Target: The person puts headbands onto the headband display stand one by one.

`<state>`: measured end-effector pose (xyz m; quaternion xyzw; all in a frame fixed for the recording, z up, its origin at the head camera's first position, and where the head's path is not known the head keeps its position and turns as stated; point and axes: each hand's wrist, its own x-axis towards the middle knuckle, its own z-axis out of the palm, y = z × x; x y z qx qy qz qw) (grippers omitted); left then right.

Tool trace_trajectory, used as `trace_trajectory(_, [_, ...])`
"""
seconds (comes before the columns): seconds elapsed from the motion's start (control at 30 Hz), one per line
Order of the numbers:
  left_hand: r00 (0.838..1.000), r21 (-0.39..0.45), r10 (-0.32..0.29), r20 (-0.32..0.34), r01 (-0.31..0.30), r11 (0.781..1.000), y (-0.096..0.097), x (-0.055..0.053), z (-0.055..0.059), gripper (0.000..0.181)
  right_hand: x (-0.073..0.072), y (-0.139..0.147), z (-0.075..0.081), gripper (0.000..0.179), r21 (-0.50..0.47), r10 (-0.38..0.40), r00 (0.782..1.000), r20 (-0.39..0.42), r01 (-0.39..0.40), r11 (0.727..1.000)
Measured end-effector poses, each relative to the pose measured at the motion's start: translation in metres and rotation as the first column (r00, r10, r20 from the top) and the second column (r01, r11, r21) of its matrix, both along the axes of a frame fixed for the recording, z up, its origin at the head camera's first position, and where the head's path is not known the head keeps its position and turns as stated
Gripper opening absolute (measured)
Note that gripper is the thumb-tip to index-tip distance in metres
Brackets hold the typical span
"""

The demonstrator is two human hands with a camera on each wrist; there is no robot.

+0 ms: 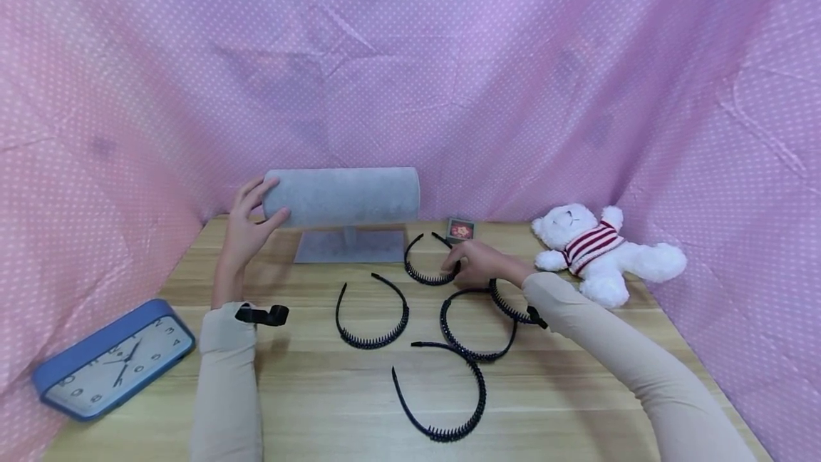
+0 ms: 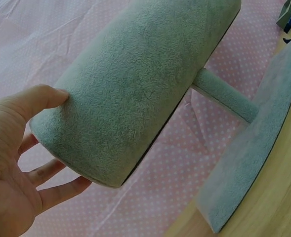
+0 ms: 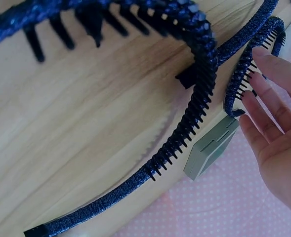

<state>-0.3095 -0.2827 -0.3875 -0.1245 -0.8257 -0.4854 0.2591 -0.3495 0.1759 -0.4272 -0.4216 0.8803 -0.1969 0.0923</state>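
A grey plush roll (image 1: pixel 343 194) lies horizontally on a post above a flat base (image 1: pixel 378 247), forming an accessory display stand. My left hand (image 1: pixel 246 230) grips the roll's left end, thumb on its front and fingers around the end, as the left wrist view also shows. To the right of the base, my right hand (image 1: pixel 477 262) pinches the right side of a black toothed headband (image 1: pixel 428 280). In the right wrist view, the thumb and fingertips meet this glittery headband (image 3: pixel 240 71) along its toothed side.
Several more black headbands lie about the table, one (image 1: pixel 375 343) in the middle and another (image 1: pixel 482 391) nearer the front. A small box (image 1: pixel 460 229) sits behind my right hand. A blue clock (image 1: pixel 115 366) is at left, a white teddy bear (image 1: pixel 593 248) at right. Pink dotted cloth surrounds the table.
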Motion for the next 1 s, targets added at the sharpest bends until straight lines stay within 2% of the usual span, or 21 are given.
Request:
trace_trajectory(0.13, [1.0,-0.014,-0.009,0.019,0.01,1.0,-0.005,-0.008,0.001,0.059,0.0,0.0,0.001,0.031,0.0,-0.003,1.0,-0.005,0.003,1.0])
trace_trajectory(0.3, [0.999,0.006,-0.037,0.014,0.037,0.999,-0.005,-0.012,0.005,0.057,-0.003,-0.001,-0.002,0.031,0.001,0.021,0.999,-0.036,-0.021,1.0])
trace_trajectory(0.5, [0.999,-0.001,-0.035,0.013,0.035,0.999,-0.002,-0.011,0.007,0.057,-0.006,-0.002,-0.009,0.032,0.016,0.026,0.998,-0.064,-0.025,1.0])
trace_trajectory(0.73, [0.998,-0.023,-0.058,0.017,0.059,0.998,-0.004,-0.01,0.008,0.057,-0.004,0.001,-0.012,0.028,-0.048,0.085,0.993,-0.085,-0.09,0.995])
trace_trajectory(1.0, [0.997,-0.054,-0.065,0.043,0.067,0.996,-0.007,-0.007,0.008,0.057,-0.001,0.002,-0.007,0.023,-0.075,0.034,0.999,-0.01,-0.035,0.997])
